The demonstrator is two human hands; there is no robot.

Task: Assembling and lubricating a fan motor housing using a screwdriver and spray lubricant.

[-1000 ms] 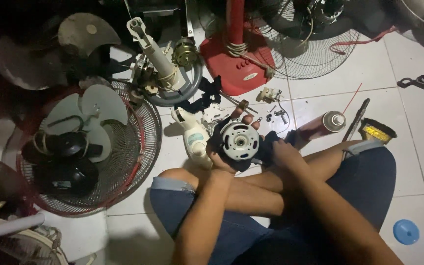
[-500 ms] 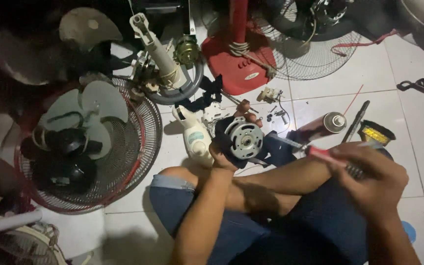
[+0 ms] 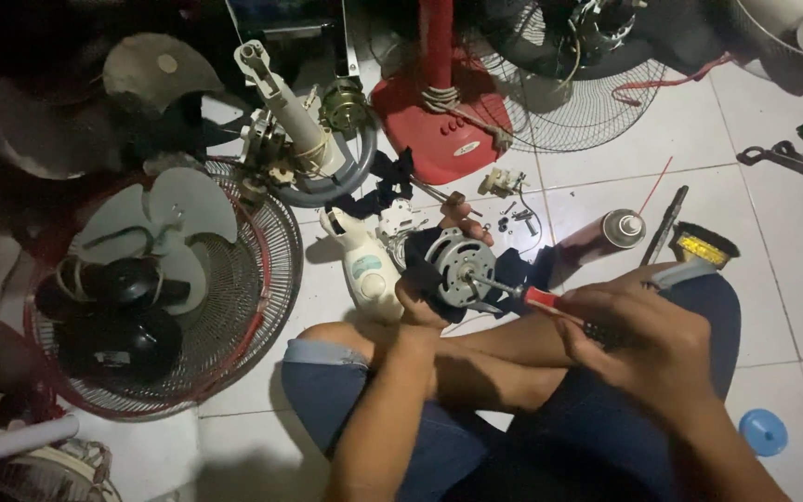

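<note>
- the fan motor (image 3: 457, 270) is gripped by the left hand (image 3: 429, 279), fingers wrapped round its dark housing, above the tiled floor (image 3: 773, 242) just ahead of the crossed legs, near the floor's middle.
- the right hand (image 3: 648, 339) is closed round the red-handled screwdriver (image 3: 550, 302), whose shaft is aimed at the motor's face.
- a slip is judged possible: the motor is held in the air by one hand only, so a push from the tip could turn it in the grip or send the tip off toward the left fingers.
- if the tip is not seated squarely, a screw head could be rounded; whether it is seated cannot be told, the spot being too small.
- small screws and parts (image 3: 513, 209) lie loose on the floor just beyond the motor; a loosened screw could drop among them and be lost.
- the spray can (image 3: 606, 232) lies on its side near the right forearm and could be knocked and rolled.
- the motor is seen as a round silver end plate with a central hub, set in a black body; dark wires seem to trail below it.
- a cream plastic housing (image 3: 364, 270) lies just beside the left hand, and a red-rimmed fan guard (image 3: 243, 307) with pale blades rests toward the floor's left edge.
</note>
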